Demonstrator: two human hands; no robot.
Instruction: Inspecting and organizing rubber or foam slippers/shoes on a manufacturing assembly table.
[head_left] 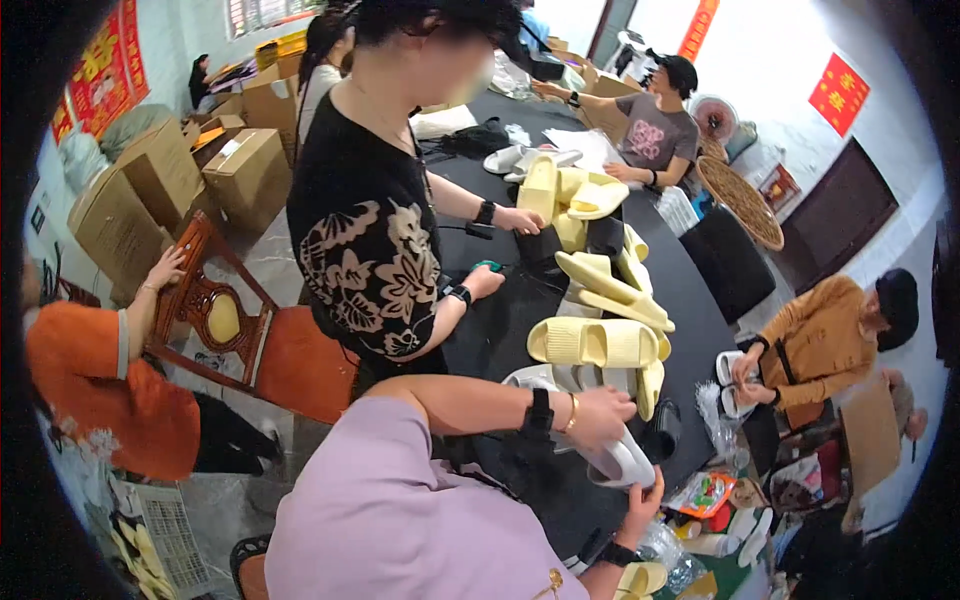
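Note:
A light grey slide slipper (622,462) is held between my two hands, tilted above the black table (500,330). My left hand (600,414) is closed over its upper end, the fingertips partly hidden. At its lower end, my right hand (646,500) grips the edge with thumb and fingers. More grey slippers (540,377) lie just beyond my left hand. Beside them is a pale yellow ribbed slipper (592,342), part of a long heap of yellow slippers (597,278). A dark slipper (664,430) rests right of my hands.
Across the table stands a person in a black floral top (370,220), one hand (488,280) on a small green-handled item. Another person in brown (820,330) handles white slippers (735,385). A wooden chair (300,365) and cardboard boxes (250,175) stand left. Packets (703,493) lie near my right hand.

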